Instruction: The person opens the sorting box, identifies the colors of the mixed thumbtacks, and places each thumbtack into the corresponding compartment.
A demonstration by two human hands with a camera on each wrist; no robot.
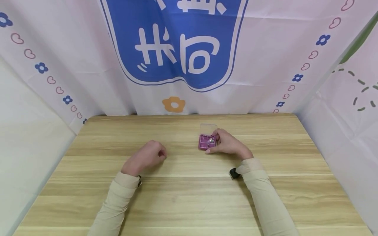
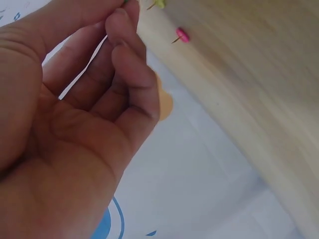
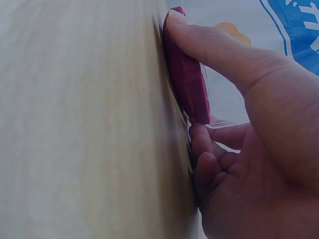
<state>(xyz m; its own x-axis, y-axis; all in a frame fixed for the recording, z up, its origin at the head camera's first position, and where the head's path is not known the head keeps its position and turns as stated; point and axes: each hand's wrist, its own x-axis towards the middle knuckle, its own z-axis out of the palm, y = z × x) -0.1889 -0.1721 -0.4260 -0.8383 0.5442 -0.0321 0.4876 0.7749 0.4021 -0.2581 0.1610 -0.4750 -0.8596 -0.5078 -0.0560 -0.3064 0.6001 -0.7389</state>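
A small purple compartment box (image 1: pixel 203 148) lies on the table with its clear lid (image 1: pixel 208 128) raised at the back. Some small shiny pieces (image 1: pixel 211 140) sit in its right part; their kind is too small to tell. My right hand (image 1: pixel 228 143) grips the box from the right, thumb at the near edge. To the left, apart from the box, my left hand (image 1: pixel 146 156) pinches what looks like a green push pin (image 2: pixel 125 1), mostly cut off by the frame. Beyond its fingers, the left wrist view shows a pink push pin (image 2: pixel 183 35) and a yellow-green push pin (image 2: pixel 160 3).
The wooden table (image 1: pixel 189 203) spans the workspace. White printed cloth (image 1: pixel 265 65) hangs behind and along its sides. A black wrist strap piece (image 1: pixel 234 173) shows at the right cuff.
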